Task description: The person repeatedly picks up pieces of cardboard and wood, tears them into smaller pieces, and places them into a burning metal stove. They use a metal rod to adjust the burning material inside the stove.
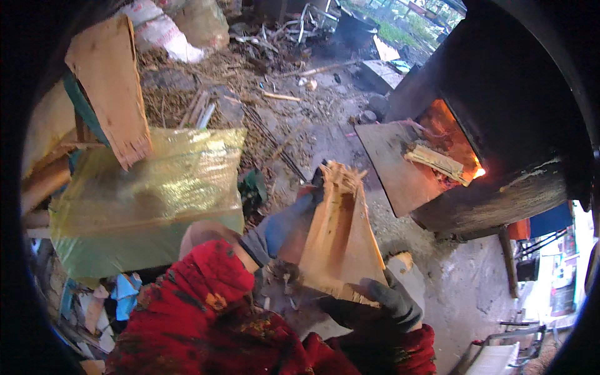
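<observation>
Between my gloved hands is a broken sheet of wood (340, 234), folded into a trough, with splintered fibres at its far end. My left hand (293, 222), in a blue-grey glove, grips its left side near that end. The near right corner is held by my right hand (393, 300), in a dark grey glove. Ahead on the right, flames glow in the opening (445, 126) of a large blackened metal drum stove (501, 89). A split piece of wood (433, 161) sticks out of that opening, resting across a flat plate (398, 168) below it.
A yellow translucent plastic sheet (164, 192) spreads on the left, with a tall wooden board (110, 89) leaning above it. Stuffed sacks (197, 23) stand at the back. Sticks and debris (281, 96) litter the ground. A metal-framed chair (497, 356) is at the lower right.
</observation>
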The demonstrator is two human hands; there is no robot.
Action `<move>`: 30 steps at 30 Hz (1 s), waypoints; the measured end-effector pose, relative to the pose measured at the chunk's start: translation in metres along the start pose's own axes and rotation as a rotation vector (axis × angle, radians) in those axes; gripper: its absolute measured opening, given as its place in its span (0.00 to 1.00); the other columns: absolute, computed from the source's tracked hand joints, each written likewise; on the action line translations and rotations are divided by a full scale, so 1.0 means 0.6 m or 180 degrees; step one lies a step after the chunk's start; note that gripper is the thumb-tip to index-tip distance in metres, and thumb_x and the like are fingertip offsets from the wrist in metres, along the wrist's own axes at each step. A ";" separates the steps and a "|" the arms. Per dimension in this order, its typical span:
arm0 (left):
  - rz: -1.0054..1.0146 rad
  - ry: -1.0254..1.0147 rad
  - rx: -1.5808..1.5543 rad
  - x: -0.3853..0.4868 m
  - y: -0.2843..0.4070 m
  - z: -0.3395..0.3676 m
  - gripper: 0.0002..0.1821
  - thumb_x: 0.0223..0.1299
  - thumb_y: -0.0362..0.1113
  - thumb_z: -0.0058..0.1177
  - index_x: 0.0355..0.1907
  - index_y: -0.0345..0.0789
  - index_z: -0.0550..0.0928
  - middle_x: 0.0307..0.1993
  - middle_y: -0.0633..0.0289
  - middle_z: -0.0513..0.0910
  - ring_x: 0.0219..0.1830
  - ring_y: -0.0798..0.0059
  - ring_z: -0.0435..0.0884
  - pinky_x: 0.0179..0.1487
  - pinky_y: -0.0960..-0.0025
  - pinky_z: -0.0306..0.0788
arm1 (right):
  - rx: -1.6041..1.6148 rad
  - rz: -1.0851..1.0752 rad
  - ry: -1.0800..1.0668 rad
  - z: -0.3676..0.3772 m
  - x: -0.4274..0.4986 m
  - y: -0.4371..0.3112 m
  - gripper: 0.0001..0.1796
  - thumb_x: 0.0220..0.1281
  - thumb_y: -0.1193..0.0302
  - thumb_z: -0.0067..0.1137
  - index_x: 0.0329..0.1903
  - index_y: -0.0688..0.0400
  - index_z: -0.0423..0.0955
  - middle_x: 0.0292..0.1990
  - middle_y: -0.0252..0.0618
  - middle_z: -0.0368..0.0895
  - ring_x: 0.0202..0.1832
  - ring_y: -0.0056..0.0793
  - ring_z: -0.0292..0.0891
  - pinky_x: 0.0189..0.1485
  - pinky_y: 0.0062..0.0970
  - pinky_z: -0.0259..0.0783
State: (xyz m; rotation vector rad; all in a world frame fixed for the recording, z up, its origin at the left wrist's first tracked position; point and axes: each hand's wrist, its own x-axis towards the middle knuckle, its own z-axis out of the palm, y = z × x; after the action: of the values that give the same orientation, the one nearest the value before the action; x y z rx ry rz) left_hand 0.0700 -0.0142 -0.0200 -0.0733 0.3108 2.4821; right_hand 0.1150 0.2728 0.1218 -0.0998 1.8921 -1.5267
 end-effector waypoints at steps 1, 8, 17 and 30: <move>0.0040 0.0281 0.0087 -0.002 -0.001 0.001 0.34 0.73 0.64 0.47 0.73 0.46 0.73 0.69 0.62 0.77 0.70 0.58 0.74 0.74 0.45 0.62 | -0.0367 -0.0331 0.0149 0.001 0.005 0.024 0.35 0.62 0.61 0.68 0.68 0.63 0.69 0.56 0.46 0.83 0.54 0.38 0.82 0.59 0.31 0.75; 0.0563 0.0257 -0.0277 0.005 -0.011 -0.037 0.30 0.76 0.59 0.45 0.71 0.43 0.74 0.68 0.62 0.77 0.70 0.62 0.72 0.75 0.50 0.59 | -0.0490 0.0401 0.0333 -0.062 0.051 0.143 0.24 0.55 0.66 0.76 0.54 0.59 0.81 0.47 0.41 0.88 0.45 0.33 0.86 0.49 0.33 0.79; 0.1475 0.1355 0.2642 -0.025 -0.018 -0.100 0.26 0.80 0.48 0.43 0.70 0.34 0.73 0.66 0.59 0.78 0.68 0.67 0.74 0.73 0.59 0.64 | -0.0665 0.0365 0.0141 -0.045 0.075 0.111 0.22 0.63 0.65 0.68 0.56 0.62 0.80 0.48 0.40 0.87 0.46 0.29 0.85 0.50 0.30 0.78; 0.1347 0.1424 0.2012 -0.044 0.006 -0.107 0.23 0.80 0.39 0.44 0.68 0.26 0.73 0.62 0.57 0.81 0.63 0.75 0.79 0.68 0.72 0.71 | -0.0600 0.0590 0.0053 -0.019 0.104 0.084 0.22 0.68 0.64 0.62 0.59 0.64 0.78 0.50 0.40 0.86 0.49 0.30 0.83 0.55 0.30 0.77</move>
State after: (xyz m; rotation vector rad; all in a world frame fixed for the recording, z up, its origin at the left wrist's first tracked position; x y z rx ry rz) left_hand 0.0877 -0.0476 -0.0781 -0.3264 1.4056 2.6222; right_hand 0.0793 0.2687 0.0492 0.0040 1.9958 -1.2284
